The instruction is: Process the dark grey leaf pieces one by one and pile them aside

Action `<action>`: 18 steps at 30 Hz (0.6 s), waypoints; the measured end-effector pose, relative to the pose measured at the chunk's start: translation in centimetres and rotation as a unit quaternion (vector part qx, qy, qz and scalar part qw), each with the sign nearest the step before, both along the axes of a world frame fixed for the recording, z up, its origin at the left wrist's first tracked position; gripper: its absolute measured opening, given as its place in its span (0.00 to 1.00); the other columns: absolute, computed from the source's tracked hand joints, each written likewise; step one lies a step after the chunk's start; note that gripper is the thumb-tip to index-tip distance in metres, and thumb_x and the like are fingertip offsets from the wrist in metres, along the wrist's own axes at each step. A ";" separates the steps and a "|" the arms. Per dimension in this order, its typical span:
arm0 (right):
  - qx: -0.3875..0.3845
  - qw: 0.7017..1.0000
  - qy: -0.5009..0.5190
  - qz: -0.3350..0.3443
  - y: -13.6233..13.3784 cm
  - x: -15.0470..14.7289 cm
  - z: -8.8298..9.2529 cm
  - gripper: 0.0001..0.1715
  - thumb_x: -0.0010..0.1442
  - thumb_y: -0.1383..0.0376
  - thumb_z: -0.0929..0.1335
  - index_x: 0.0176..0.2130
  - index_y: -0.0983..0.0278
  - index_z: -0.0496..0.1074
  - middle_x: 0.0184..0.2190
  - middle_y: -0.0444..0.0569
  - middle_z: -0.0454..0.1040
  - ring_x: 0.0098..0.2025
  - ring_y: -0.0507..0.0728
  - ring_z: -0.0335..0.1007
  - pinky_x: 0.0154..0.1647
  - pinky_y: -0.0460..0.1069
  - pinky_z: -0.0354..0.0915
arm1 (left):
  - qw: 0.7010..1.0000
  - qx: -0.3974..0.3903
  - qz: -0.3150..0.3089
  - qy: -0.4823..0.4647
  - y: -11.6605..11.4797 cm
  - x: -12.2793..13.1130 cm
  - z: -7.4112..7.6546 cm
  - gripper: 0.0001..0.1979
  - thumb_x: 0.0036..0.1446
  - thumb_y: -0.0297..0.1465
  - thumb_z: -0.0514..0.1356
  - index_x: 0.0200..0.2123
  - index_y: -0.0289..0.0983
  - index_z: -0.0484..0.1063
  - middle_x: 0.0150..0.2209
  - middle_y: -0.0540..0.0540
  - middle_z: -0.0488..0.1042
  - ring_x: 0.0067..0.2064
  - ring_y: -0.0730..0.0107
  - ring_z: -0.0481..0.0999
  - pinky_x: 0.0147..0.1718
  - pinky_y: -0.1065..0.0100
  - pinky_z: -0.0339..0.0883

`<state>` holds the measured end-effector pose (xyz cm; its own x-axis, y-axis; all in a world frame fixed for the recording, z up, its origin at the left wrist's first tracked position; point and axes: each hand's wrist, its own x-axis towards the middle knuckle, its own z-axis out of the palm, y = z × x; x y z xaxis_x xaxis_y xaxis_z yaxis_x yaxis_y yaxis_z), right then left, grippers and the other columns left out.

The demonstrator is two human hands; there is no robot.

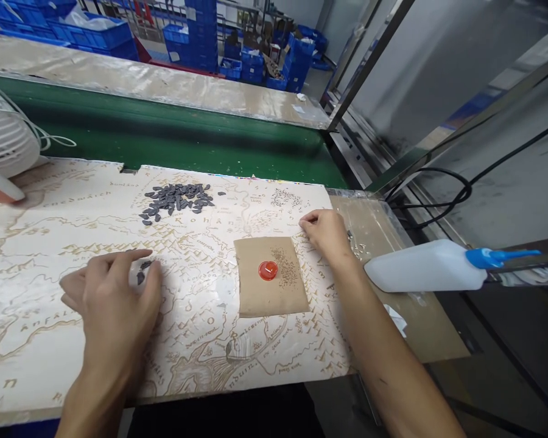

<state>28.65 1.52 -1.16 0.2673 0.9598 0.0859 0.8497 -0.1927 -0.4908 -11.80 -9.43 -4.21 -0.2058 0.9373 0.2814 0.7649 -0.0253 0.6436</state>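
Note:
My left hand [119,283] is low over the map-printed sheet at the left, fingers curved and apart, with a few dark pieces [141,275] beside its thumb and forefinger. My right hand [322,231] has thumb and forefinger pressed together above the sheet; whatever may be between the tips is too small to make out. Between the hands lies a brown square [256,298] bearing a red round blob [268,271] and many tiny specks [288,267]. A pile of dark grey flat pieces [178,198] lies farther back. Tiny grains [287,198] are scattered beyond my right hand.
A white bottle with a blue nozzle [429,266] lies to the right of my right forearm. A white fan [7,131] stands at the far left. The green conveyor belt [187,137] runs behind the map sheet [201,243]. Blue crates [201,36] stand beyond it.

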 end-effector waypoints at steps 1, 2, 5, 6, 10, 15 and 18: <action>-0.002 1.000 -0.008 0.007 0.0 0.0 0.1 0.11 0.67 0.70 0.72 0.37 0.66 0.88 0.38 0.60 0.89 0.42 0.65 0.85 0.47 0.55 0.72 | 0.999 0.010 0.024 0.031 0.0 1.1 0.4 0.17 0.69 0.43 0.67 0.55 0.42 0.83 0.56 0.32 0.73 0.68 0.19 0.64 0.65 0.24 0.57; -0.003 1.000 -0.016 0.018 0.0 0.1 0.2 0.11 0.67 0.71 0.72 0.37 0.65 0.87 0.39 0.60 0.89 0.43 0.65 0.85 0.47 0.55 0.71 | 0.998 0.020 0.033 0.055 0.0 2.2 0.8 0.16 0.70 0.43 0.66 0.54 0.42 0.84 0.55 0.33 0.75 0.66 0.23 0.68 0.66 0.25 0.58; -0.002 0.998 -0.031 0.055 0.1 0.1 0.5 0.11 0.65 0.75 0.72 0.35 0.63 0.84 0.41 0.59 0.88 0.46 0.66 0.83 0.48 0.55 0.68 | 0.996 0.042 -0.015 0.076 -0.1 5.5 1.2 0.14 0.73 0.41 0.64 0.54 0.41 0.84 0.53 0.34 0.78 0.60 0.30 0.72 0.64 0.30 0.61; -0.001 0.997 -0.030 0.066 0.1 0.2 0.6 0.11 0.63 0.76 0.72 0.35 0.63 0.83 0.40 0.58 0.88 0.46 0.66 0.82 0.48 0.55 0.67 | 0.995 0.048 -0.034 0.076 -0.2 6.5 1.1 0.14 0.73 0.40 0.64 0.54 0.42 0.84 0.52 0.35 0.78 0.58 0.33 0.72 0.63 0.32 0.62; 0.008 0.996 0.007 0.090 0.5 0.4 0.6 0.14 0.56 0.79 0.72 0.35 0.62 0.79 0.35 0.52 0.84 0.39 0.62 0.78 0.44 0.54 0.65 | 0.992 0.059 -0.093 0.065 -0.6 9.2 1.1 0.12 0.73 0.35 0.64 0.55 0.43 0.83 0.52 0.36 0.79 0.54 0.38 0.72 0.58 0.38 0.65; 0.030 0.990 0.104 0.088 -0.3 -0.4 1.1 0.11 0.59 0.76 0.72 0.38 0.60 0.72 0.31 0.45 0.78 0.32 0.56 0.73 0.38 0.52 0.66 | 0.988 0.055 -0.143 -0.019 -1.0 10.9 2.6 0.10 0.75 0.30 0.63 0.55 0.44 0.81 0.52 0.40 0.80 0.56 0.44 0.73 0.59 0.43 0.66; 0.033 0.966 0.235 0.106 -2.7 -2.3 2.5 0.11 0.67 0.65 0.74 0.41 0.58 0.67 0.34 0.43 0.78 0.27 0.52 0.68 0.31 0.49 0.65 | 0.974 0.051 -0.186 -0.116 -1.1 11.8 3.9 0.10 0.76 0.28 0.64 0.56 0.44 0.79 0.49 0.44 0.80 0.52 0.53 0.77 0.52 0.53 0.71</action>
